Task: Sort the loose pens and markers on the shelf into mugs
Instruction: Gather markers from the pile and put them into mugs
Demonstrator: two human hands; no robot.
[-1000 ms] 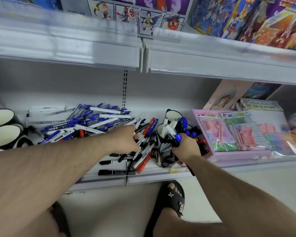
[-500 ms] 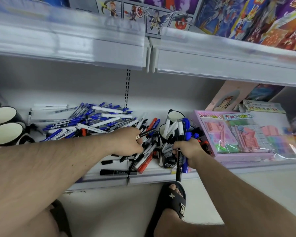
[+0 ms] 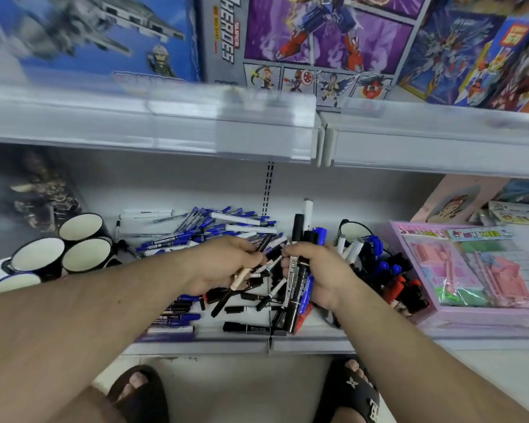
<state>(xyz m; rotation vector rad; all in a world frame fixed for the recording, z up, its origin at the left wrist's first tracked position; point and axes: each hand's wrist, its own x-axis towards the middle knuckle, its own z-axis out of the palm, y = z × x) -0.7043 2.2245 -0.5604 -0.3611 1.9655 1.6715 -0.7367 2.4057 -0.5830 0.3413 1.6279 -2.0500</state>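
Both forearms are bare, with no sleeves, watch or rings showing on the left hand [image 3: 223, 267] or the right hand [image 3: 321, 276]. The feet wear black open-toed slide sandals: the right sandal [image 3: 356, 392] carries a white star-shaped emblem and white lettering, the left sandal [image 3: 138, 392] looks plain.

Lighting was bright and even, soft shadows under the upper shelf [image 3: 153, 129]; motion blur smeared it, wide-angle bending the edges.
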